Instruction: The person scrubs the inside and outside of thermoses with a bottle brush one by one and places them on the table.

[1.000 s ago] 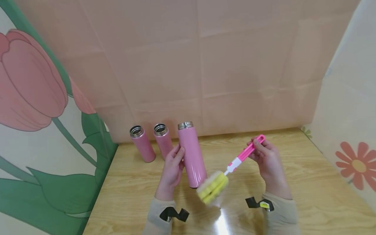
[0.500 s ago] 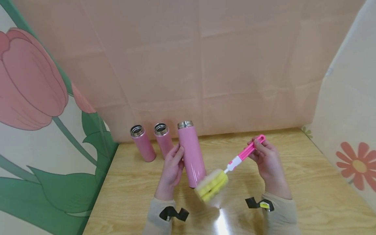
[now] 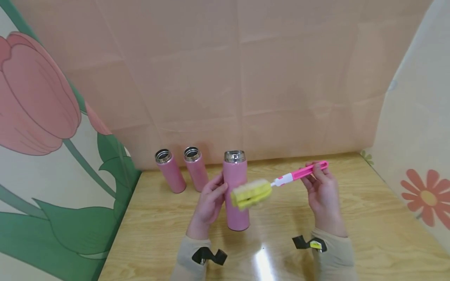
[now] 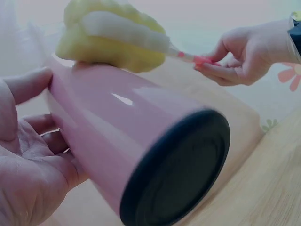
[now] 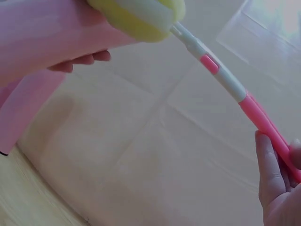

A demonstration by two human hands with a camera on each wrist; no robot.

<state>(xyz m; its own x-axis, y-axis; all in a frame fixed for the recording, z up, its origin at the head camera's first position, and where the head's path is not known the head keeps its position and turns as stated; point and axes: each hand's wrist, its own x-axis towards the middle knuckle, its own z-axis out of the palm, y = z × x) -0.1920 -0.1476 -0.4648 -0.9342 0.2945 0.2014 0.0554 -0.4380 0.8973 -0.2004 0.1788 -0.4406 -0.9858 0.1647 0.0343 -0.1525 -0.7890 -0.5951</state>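
My left hand [image 3: 208, 202] grips a pink metal bottle [image 3: 238, 219] by its side, thumb in front. The bottle has no lid and a silver rim. Its dark base [image 4: 178, 172] shows in the left wrist view, raised off the table. My right hand [image 3: 324, 193] pinches the pink handle [image 3: 309, 170] of a bottle brush near its end. The brush's yellow and white sponge head [image 3: 251, 194], slightly blurred, lies across the bottle's outer side. Sponge [image 4: 113, 52] and bottle wall appear to touch in the left wrist view.
Two more pink bottles, a left one [image 3: 171, 173] and a right one [image 3: 197, 171], stand lidless at the table's back left. A pinkish sheet [image 3: 239, 78] hangs behind the wooden table [image 3: 369, 218]. Flower-printed panels flank both sides.
The held bottle has swung more upright and slightly right. The brush has turned toward level, its sponge rising from the bottle's lower end to its middle. My right hand has shifted slightly right.
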